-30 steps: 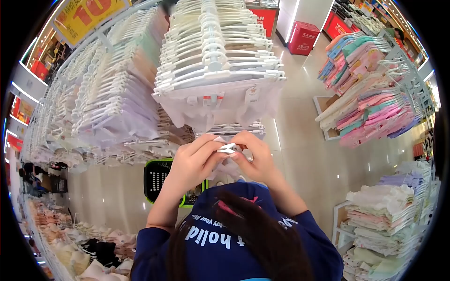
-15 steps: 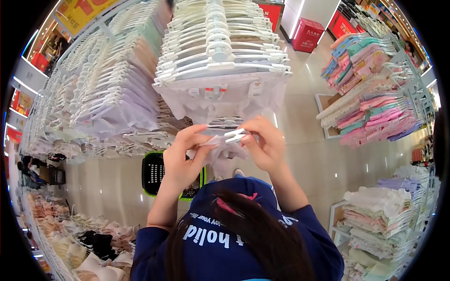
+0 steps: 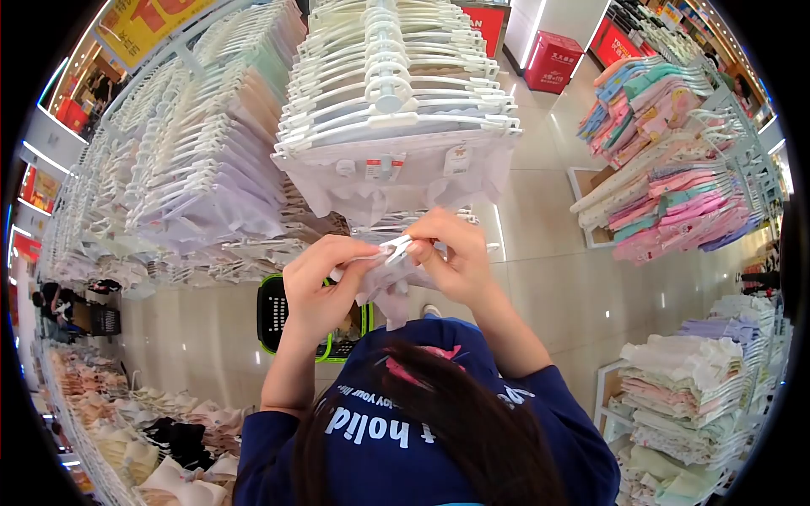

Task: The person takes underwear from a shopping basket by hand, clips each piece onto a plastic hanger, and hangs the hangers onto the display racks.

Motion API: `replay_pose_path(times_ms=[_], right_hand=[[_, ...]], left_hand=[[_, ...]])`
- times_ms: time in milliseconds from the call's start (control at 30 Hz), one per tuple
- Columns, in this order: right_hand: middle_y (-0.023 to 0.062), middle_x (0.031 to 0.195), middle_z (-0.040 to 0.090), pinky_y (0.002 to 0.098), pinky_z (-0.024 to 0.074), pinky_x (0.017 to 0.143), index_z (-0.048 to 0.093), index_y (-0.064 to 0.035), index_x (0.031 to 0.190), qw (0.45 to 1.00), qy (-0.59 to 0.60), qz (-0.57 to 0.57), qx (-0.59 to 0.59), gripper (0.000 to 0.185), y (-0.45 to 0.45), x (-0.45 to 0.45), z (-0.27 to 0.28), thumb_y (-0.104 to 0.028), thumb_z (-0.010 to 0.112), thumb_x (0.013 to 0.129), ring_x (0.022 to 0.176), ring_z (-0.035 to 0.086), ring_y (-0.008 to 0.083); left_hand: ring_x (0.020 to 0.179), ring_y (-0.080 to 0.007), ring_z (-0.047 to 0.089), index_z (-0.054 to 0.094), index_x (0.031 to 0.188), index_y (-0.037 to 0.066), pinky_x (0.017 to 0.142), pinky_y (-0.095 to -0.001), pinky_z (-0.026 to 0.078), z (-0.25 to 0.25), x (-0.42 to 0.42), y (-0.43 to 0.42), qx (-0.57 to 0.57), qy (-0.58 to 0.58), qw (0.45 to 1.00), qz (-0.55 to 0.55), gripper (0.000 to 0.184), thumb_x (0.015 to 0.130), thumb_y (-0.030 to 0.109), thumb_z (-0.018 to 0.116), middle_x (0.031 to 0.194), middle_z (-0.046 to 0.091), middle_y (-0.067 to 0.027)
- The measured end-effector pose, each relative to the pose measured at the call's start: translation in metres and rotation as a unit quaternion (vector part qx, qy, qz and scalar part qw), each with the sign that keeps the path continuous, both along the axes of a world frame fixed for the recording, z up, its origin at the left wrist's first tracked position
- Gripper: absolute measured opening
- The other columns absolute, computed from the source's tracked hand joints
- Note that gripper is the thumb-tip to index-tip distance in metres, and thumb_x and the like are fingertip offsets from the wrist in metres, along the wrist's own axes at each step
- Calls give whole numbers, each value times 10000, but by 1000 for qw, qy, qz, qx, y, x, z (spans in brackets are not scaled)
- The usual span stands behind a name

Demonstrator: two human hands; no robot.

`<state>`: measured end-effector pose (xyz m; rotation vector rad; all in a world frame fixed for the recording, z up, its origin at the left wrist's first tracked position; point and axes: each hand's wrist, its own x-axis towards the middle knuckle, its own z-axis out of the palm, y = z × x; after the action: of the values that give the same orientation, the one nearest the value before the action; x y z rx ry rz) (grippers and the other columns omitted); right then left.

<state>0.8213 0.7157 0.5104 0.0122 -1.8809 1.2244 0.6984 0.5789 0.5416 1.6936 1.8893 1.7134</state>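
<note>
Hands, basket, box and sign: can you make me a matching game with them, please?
1. basket
2. top-left sign
3. box beside the pillar
4. left hand

A. yellow, with red print
B. pinching pale cloth
C. black, with a green edge
D. red

Right pairs: 1-C, 2-A, 3-D, 4-B

We look from one head-worn camera, forward and steeply down over the navy shirt [image 3: 278,447], with the left hand [image 3: 325,282] and right hand [image 3: 453,260] close, near mid-view, and the hung garments [image 3: 337,173] beyond them (the wide, round view bends toward black corners).
</note>
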Motion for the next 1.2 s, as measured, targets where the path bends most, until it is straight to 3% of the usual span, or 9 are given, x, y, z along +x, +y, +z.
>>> replay_pose_path(times_ms=[400, 600, 700, 833, 967, 1000, 1100, 1133, 1200], right_hand=[[66, 715, 533, 248, 392, 539, 577, -15, 892, 997, 30, -2, -71, 159, -8, -14, -19, -127, 638, 797, 578, 455, 159], [50, 825, 551, 251, 448, 629, 575, -10, 1024, 995, -79, 67, 9, 268, 8, -8, 3, -98, 660, 786, 690, 526, 120], [49, 813, 550, 260, 461, 644, 553, -48, 1130, 970, -167, 150, -91, 377, 13, 0, 35, -72, 668, 771, 709, 538, 115], [50, 784, 548, 252, 444, 585, 532, -84, 1191, 982, -103, 83, 138, 390, 20, 1, 51, -50, 606, 810, 653, 538, 124], [71, 810, 571, 255, 437, 556, 575, -66, 1114, 977, -167, 60, 120, 289, 21, 15, 75, -61, 573, 825, 641, 554, 138], [89, 840, 593, 265, 446, 563, 585, -52, 1076, 975, -186, 49, 111, 250, 20, 19, 83, -84, 571, 828, 638, 566, 159], [104, 798, 626, 271, 448, 535, 623, -25, 971, 985, -162, 9, 51, 179, 14, 24, 90, -111, 584, 818, 590, 569, 156], [100, 767, 625, 269, 449, 531, 628, -23, 959, 986, -159, -16, 55, 174, 12, 27, 98, -111, 588, 814, 577, 563, 153], [82, 684, 617, 262, 455, 520, 640, -15, 917, 986, -152, -48, 50, 156, 12, 30, 109, -116, 590, 809, 574, 584, 135]], left_hand=[[683, -172, 601, 642, 843, 3, 603, -246, 473, 3, -1, 9, 24, 40, 998, 38, 159, 718, -93, 623, 779, 622, -94], [675, -171, 596, 641, 833, 11, 590, -249, 470, 10, -14, 11, 24, 92, 995, 33, 169, 711, -103, 616, 771, 619, -92], [672, -170, 591, 639, 827, 9, 584, -248, 464, 12, -18, 16, 34, 101, 994, 14, 164, 710, -103, 615, 764, 616, -90], [679, -148, 585, 635, 827, 4, 589, -239, 455, 10, -18, 26, 70, 40, 997, -15, 126, 735, -80, 618, 774, 618, -85], [785, -161, 575, 622, 881, 5, 701, -247, 449, -4, -9, 38, 121, -57, 991, -19, 146, 750, -58, 614, 889, 607, -95], [997, -224, 508, 548, 1042, -9, 863, -316, 397, -11, -9, 39, 128, 21, 991, 7, 286, 760, -9, 599, 1069, 535, -132], [1166, -291, 362, 416, 1175, -32, 977, -404, 285, -43, 16, 37, 266, 34, 960, 76, 469, 752, 75, 588, 1207, 409, -173], [1215, -319, 265, 314, 1235, -42, 1012, -448, 203, -72, 23, 29, 242, 35, 969, 43, 597, 733, 140, 581, 1266, 305, -193], [1143, -304, 351, 371, 1153, -1, 959, -426, 292, -109, 44, 15, 195, 121, 973, 36, 557, 693, 155, 643, 1156, 392, -172]])
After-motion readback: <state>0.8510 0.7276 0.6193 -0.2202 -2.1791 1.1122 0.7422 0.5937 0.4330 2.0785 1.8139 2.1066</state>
